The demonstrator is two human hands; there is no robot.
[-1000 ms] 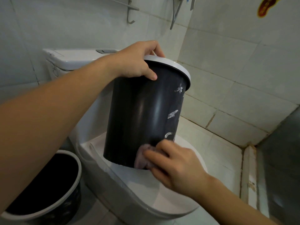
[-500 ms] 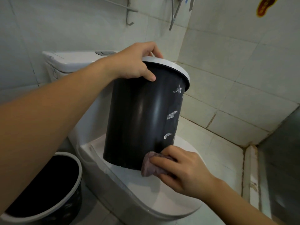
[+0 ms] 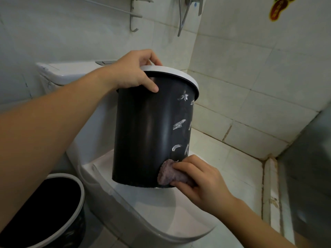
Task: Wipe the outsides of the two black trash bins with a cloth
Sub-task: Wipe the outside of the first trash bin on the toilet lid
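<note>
Centre frame, my left hand (image 3: pixel 133 73) grips the bin (image 3: pixel 146 133) rim, steadying it; right hand (image 3: pixel 198 181) pinches the cloth (image 3: pixel 169 173) against its base.

Bin (image 3: pixel 148 136): smooth black plastic, semi-gloss sheen, white printed marks, matt grey plastic rim (image 3: pixel 180 74); cloth (image 3: pixel 170 173): nubbly mauve terry fabric; toilet lid (image 3: pixel 161 212): glossy white, smooth; wall tiles (image 3: pixel 250 68): glazed, with stained grout; rail (image 3: pixel 134 15): bare metal.
</note>
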